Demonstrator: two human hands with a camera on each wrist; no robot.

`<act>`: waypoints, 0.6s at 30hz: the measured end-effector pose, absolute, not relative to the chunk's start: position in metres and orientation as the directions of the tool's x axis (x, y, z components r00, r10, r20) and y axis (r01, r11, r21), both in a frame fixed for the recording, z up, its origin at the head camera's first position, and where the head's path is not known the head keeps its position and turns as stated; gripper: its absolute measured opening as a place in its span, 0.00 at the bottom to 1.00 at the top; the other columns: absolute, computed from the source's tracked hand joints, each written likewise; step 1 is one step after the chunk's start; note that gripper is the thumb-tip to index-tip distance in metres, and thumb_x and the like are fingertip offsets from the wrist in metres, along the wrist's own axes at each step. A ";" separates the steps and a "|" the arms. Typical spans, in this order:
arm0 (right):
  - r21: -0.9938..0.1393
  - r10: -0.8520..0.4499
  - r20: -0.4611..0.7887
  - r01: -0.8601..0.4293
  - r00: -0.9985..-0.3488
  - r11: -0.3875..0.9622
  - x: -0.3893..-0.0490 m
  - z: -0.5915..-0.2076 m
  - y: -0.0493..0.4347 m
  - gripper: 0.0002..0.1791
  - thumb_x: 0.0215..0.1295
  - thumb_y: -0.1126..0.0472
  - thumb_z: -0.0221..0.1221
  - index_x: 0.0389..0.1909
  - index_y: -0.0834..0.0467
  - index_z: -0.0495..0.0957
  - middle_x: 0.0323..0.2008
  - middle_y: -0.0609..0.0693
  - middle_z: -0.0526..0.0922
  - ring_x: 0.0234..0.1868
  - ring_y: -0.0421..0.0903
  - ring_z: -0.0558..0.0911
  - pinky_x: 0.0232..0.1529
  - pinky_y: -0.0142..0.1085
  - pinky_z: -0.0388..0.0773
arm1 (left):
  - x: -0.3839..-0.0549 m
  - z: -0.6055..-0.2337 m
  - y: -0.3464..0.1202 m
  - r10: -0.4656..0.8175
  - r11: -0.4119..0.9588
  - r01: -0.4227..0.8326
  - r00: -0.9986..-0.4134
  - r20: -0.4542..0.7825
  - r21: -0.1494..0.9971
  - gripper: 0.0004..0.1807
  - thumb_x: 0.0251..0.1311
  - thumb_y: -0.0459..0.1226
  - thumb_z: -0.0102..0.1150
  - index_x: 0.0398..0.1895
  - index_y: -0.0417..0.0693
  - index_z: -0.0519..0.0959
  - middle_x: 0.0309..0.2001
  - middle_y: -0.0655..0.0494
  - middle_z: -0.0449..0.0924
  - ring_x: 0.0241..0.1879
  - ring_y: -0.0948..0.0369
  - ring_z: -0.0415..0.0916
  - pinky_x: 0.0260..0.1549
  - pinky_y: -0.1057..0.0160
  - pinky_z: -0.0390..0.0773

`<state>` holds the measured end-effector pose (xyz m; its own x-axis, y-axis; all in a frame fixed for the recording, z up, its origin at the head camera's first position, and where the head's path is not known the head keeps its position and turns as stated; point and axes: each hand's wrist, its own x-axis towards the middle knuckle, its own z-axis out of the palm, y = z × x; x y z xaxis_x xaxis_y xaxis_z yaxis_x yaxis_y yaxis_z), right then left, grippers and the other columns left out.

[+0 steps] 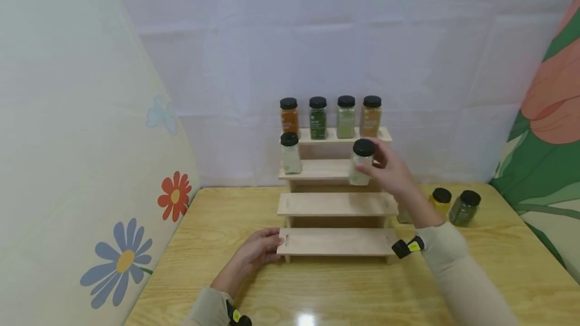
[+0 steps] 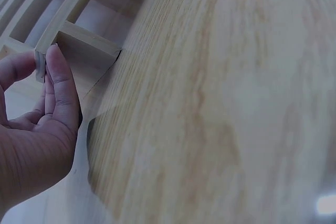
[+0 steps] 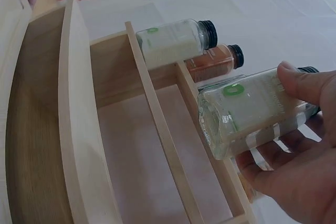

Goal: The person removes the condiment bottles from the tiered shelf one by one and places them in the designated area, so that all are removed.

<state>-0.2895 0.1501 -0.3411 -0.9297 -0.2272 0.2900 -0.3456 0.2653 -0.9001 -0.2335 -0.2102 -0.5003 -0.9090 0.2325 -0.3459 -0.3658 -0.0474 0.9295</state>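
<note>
Item: one jar (image 1: 359, 176), held near-upright, lid (image 1: 364, 147) uppermost, in the right hand's (image 1: 393, 174) curled fingers, by the second-farthest shelf's (image 1: 321, 169) right part; left hand (image 1: 259, 251), farther off, pinched the nearest shelf's (image 1: 337, 241) left end.

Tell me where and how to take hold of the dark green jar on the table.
Probably from the right, round the glass body just below the black lid: the dark green jar stands upright with fairly straight sides, and the yellow jar stands close on its left.
</note>
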 end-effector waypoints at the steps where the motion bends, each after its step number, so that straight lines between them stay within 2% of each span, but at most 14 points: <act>1: -0.894 -0.225 0.299 -0.354 -0.927 0.273 -0.287 -0.341 0.154 0.36 0.68 0.60 0.66 0.74 0.54 0.63 0.66 0.59 0.73 0.66 0.58 0.73 0.60 0.47 0.76 | -0.234 -0.500 -0.210 0.231 -0.048 -0.366 -0.910 -0.346 0.930 0.31 0.67 0.33 0.59 0.69 0.29 0.62 0.43 0.52 0.83 0.38 0.61 0.81 0.33 0.65 0.82; 2: -0.889 -0.222 0.307 -0.362 -0.926 0.280 -0.285 -0.342 0.158 0.36 0.68 0.59 0.66 0.74 0.55 0.63 0.67 0.59 0.72 0.68 0.57 0.72 0.64 0.50 0.73 | -0.234 -0.500 -0.210 0.229 -0.049 -0.366 -0.910 -0.346 0.929 0.31 0.66 0.33 0.59 0.69 0.29 0.62 0.43 0.52 0.83 0.38 0.61 0.81 0.33 0.65 0.82; 6: -0.879 -0.228 0.331 -0.387 -0.916 0.279 -0.276 -0.342 0.170 0.34 0.69 0.61 0.65 0.73 0.56 0.63 0.68 0.59 0.71 0.71 0.57 0.67 0.71 0.57 0.61 | -0.235 -0.499 -0.211 0.221 -0.047 -0.366 -0.911 -0.348 0.929 0.31 0.66 0.33 0.59 0.68 0.29 0.62 0.43 0.52 0.83 0.38 0.62 0.81 0.33 0.65 0.82; 11: -0.873 -0.234 0.331 -0.390 -0.914 0.291 -0.268 -0.346 0.186 0.35 0.70 0.61 0.64 0.74 0.58 0.61 0.67 0.59 0.70 0.68 0.52 0.70 0.69 0.58 0.64 | -0.235 -0.500 -0.211 0.219 -0.049 -0.368 -0.911 -0.350 0.928 0.31 0.65 0.33 0.60 0.69 0.29 0.62 0.42 0.53 0.83 0.37 0.62 0.82 0.33 0.65 0.82; 16: -0.874 -0.204 0.326 -0.376 -0.923 0.306 -0.257 -0.351 0.200 0.35 0.70 0.61 0.64 0.74 0.59 0.61 0.67 0.58 0.70 0.65 0.39 0.70 0.70 0.60 0.62 | -0.234 -0.501 -0.211 0.239 -0.057 -0.367 -0.908 -0.344 0.929 0.32 0.65 0.33 0.60 0.69 0.28 0.62 0.41 0.53 0.83 0.37 0.62 0.82 0.33 0.66 0.82; 18: -0.872 -0.194 0.329 -0.376 -0.924 0.315 -0.253 -0.354 0.206 0.35 0.70 0.60 0.64 0.74 0.58 0.61 0.67 0.55 0.70 0.65 0.34 0.69 0.70 0.59 0.62 | -0.234 -0.501 -0.210 0.246 -0.059 -0.369 -0.906 -0.345 0.927 0.32 0.66 0.33 0.60 0.69 0.28 0.61 0.41 0.53 0.83 0.37 0.62 0.82 0.32 0.66 0.83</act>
